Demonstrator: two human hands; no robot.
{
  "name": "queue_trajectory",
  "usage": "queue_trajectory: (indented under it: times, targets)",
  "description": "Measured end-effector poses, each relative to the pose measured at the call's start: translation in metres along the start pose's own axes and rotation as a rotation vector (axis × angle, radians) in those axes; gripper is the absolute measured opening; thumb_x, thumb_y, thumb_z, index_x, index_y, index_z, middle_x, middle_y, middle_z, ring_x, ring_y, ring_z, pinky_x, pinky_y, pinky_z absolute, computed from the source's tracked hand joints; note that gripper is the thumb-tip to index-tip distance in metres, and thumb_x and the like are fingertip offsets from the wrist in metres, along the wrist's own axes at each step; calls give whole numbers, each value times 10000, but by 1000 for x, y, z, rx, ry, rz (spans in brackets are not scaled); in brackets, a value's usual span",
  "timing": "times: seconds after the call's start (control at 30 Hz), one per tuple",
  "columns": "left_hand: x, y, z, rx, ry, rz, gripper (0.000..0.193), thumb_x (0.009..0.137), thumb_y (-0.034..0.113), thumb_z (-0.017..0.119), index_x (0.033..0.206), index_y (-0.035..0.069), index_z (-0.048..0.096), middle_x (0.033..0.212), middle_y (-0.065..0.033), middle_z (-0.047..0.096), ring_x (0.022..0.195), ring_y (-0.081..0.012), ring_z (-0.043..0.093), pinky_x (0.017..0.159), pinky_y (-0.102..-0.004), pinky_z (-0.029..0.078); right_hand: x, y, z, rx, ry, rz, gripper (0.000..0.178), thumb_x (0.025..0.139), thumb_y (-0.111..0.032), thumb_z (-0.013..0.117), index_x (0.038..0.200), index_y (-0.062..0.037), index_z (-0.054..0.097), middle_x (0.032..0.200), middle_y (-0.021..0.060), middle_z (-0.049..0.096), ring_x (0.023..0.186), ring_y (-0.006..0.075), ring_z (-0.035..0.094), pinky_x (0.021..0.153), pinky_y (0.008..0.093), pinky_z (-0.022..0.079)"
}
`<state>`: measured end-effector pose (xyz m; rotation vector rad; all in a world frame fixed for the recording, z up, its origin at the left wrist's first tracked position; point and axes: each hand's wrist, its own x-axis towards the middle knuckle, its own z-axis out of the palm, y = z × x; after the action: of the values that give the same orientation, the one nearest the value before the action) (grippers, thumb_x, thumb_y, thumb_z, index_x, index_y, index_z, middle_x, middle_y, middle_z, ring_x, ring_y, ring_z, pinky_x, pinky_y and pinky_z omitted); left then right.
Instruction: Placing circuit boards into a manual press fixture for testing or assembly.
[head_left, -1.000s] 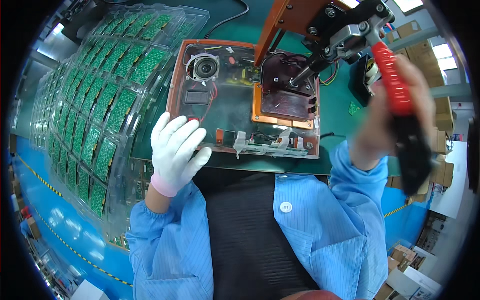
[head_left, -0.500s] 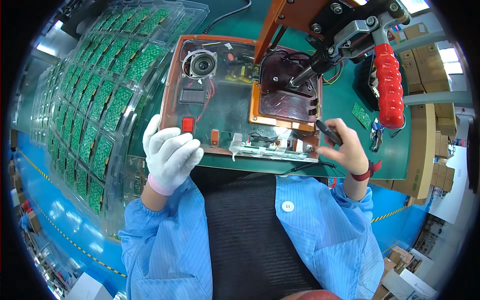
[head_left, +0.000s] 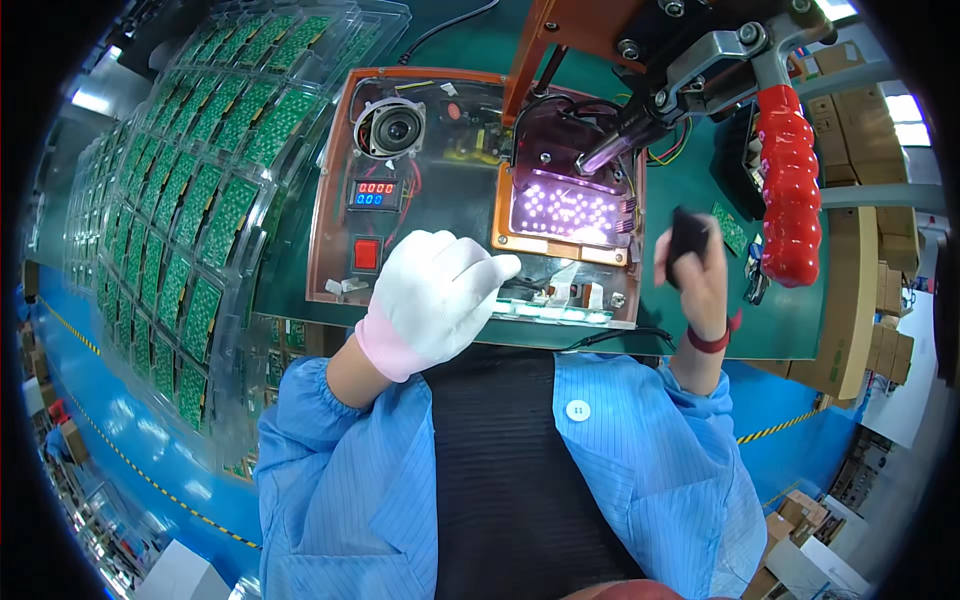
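My left hand [head_left: 440,300], in a white glove with a pink cuff, is over the front of a clear-topped test fixture box [head_left: 327,215]. Its fingers are curled together, and whatever lies under them is hidden. Inside the box's orange frame [head_left: 510,240], rows of white-pink lights [head_left: 570,210] glow beneath a dark plate. A small meter [head_left: 376,194] shows red and blue digits, beside a red rocker switch [head_left: 367,254]. My bare right hand [head_left: 697,265], a red band at its wrist, grips a blurred black handheld object [head_left: 688,240] to the right of the box.
A toggle clamp with a red ribbed handle [head_left: 790,185] rises above the box's right side. Stacked clear trays [head_left: 270,180] of green circuit boards stand at left. A round speaker [head_left: 395,128] sits in the box. A loose green board [head_left: 728,228] and cutters [head_left: 755,272] lie at right.
My left hand has moved right, across the box's front. The lights and the meter's digits have come on. My right hand has shifted slightly right and turned the black object more upright.
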<state>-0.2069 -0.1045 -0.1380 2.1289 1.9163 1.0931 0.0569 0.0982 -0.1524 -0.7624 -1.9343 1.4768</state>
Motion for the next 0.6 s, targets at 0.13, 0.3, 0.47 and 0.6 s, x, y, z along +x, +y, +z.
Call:
queue_trajectory:
  times: [0.13,0.3,0.47,0.6]
  targets:
    - [3,-3,5,14,-2,-8,319,749,27,639,1057,102,682,838,-34,606,691,-209,499,698,-340,404,36,20,10,420,360,45,244,1011,-134,450,1216,-12,502,946,137,627,812,202,605,739,282,506]
    - [3,-10,9,-39,33,28,320,741,42,663,1053,108,682,824,-32,607,681,-204,502,694,-332,400,51,86,10,467,517,167,246,1013,-203,464,1164,-17,521,934,132,621,775,198,589,743,283,489]
    - [7,-12,6,-47,3,-15,132,809,125,694,923,80,646,849,-32,604,701,-210,520,678,-339,398,61,108,-22,626,317,139,289,1005,-294,492,1115,-31,540,935,122,616,790,195,585,751,286,469]
    - [8,-19,7,-131,41,24,104,830,144,699,826,90,611,845,-28,610,688,-207,515,669,-339,395,65,108,-26,687,316,101,305,988,-325,518,1109,-47,548,928,112,607,797,192,574,753,289,456]
